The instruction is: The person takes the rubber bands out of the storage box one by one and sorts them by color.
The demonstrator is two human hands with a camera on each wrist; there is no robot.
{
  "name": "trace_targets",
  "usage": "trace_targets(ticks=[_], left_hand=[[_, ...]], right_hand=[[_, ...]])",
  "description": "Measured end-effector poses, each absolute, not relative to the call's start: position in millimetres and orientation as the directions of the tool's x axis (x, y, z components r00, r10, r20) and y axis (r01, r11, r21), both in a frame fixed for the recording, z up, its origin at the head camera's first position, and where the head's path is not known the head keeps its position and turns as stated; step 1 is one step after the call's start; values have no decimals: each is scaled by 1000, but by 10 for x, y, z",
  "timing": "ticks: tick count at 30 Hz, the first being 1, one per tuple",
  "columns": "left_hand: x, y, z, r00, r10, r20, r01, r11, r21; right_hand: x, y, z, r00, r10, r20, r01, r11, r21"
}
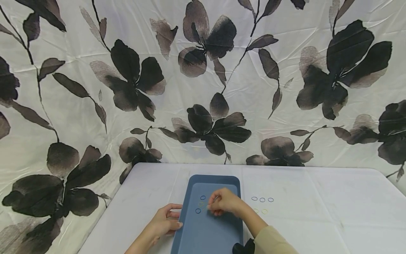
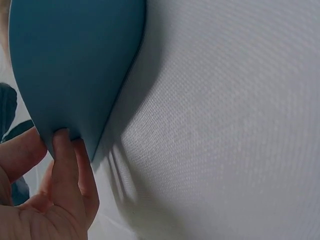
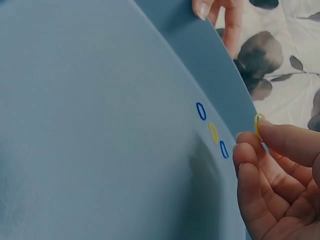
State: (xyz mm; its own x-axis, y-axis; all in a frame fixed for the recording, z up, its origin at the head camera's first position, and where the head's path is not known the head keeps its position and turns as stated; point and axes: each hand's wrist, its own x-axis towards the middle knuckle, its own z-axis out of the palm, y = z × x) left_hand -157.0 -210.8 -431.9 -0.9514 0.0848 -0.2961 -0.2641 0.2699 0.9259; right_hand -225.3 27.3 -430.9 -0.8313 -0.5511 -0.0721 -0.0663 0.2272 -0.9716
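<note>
A blue tray (image 1: 219,229) lies on the white table. My left hand (image 1: 163,222) grips its left rim, with the thumb on one side and fingers on the other, as the left wrist view shows. Inside the tray a blue ring (image 3: 201,111), a yellow ring (image 3: 213,133) and another blue ring (image 3: 224,149) lie in a row near the left side. Over the tray, just right of this row, my right hand (image 1: 226,202) pinches a thin yellow ring (image 3: 258,126) between thumb and index finger. That ring is hardly visible in the head view.
Right of the tray, three blue rings (image 1: 262,199) lie in a row on the table (image 1: 317,197). Nearer me are yellow rings (image 1: 264,211), one partly hidden by the right forearm. A dark object (image 1: 243,247) shows at the bottom edge. Floral cloth (image 1: 269,106) hangs behind.
</note>
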Motion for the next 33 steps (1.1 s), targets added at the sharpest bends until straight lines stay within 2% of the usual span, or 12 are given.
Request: trace_targets(ticks=[17, 33], left_hand=[[-1564, -2110, -4320, -953, 100, -287, -254, 254, 933], [-1555, -2112, -4314, -956, 107, -274, -240, 254, 937]], right_hand=[[-2294, 442, -4180, -847, -531, -30, -110, 232, -967], [-2305, 614, -4049, -878, -476, -57, -70, 244, -967]])
